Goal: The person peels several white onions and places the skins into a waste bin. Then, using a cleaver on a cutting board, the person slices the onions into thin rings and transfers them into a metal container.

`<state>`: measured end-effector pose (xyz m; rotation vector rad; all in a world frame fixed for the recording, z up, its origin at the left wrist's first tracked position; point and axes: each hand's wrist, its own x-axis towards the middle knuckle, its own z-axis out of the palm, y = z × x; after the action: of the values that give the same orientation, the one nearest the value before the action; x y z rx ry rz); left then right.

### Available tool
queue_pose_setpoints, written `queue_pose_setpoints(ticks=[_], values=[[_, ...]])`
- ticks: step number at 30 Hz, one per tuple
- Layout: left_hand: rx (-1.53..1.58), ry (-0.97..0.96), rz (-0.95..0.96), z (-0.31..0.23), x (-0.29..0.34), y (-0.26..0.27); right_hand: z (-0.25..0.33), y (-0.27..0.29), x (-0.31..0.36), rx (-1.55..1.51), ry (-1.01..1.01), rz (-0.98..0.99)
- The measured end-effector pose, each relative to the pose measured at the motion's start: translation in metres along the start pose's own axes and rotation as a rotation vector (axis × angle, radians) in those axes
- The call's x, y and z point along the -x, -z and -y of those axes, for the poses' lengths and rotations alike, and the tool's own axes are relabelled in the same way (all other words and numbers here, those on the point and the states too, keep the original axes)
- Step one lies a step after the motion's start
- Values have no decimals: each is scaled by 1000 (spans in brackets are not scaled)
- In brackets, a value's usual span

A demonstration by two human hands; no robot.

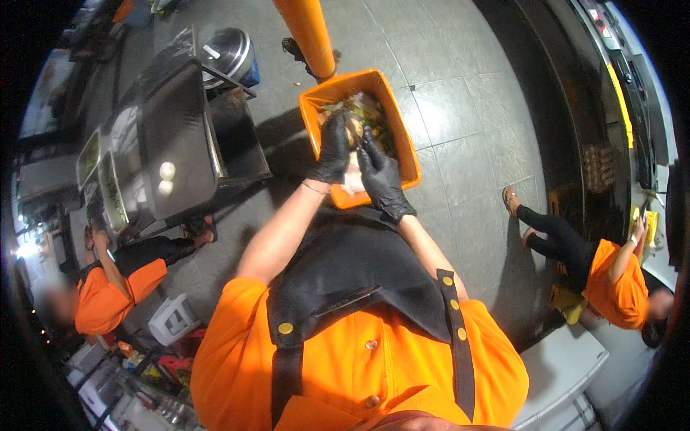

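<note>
uneven indoor light, mid-frame fairly bright, soft sheen on tile floor (467, 108), dark shadow left of orange bin (407, 147), bin interior murky, hot glare at far-left edge, black fisheye vignette, straight lines bowed near rim, left co-worker's head (54, 302) blurred out

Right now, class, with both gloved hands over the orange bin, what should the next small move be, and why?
Probably a gentle pull by the right hand at the small brownish piece, low over the orange bin: the left hand seems to steady it, the right fingers are beside it, and falling bits should land among the scraps.
</note>
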<state>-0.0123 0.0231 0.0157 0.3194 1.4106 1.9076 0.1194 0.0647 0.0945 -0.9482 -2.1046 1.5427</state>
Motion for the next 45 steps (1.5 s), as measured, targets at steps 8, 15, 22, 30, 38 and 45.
queue_pose_setpoints(ticks=[8, 15, 22, 30, 38, 45], values=[[-327, -301, 19, -35, 7, -20, 14, -12, -4, -608, -321, -17], [-337, -312, -12, -7, 8, -1, 8, -14, -14, -779, -501, 86], [507, 305, -39, -38, 23, -39, 12, 0, -12, -219, -10, 18], [713, 422, 102, 6, 1, -5, -32, 7, -19, -225, -202, -111], [760, 532, 151, -41, 29, -35, -107, -6, -30, -240, -254, -244], [863, 682, 182, -35, 22, 3, -116, 5, -31, -343, -594, 71]])
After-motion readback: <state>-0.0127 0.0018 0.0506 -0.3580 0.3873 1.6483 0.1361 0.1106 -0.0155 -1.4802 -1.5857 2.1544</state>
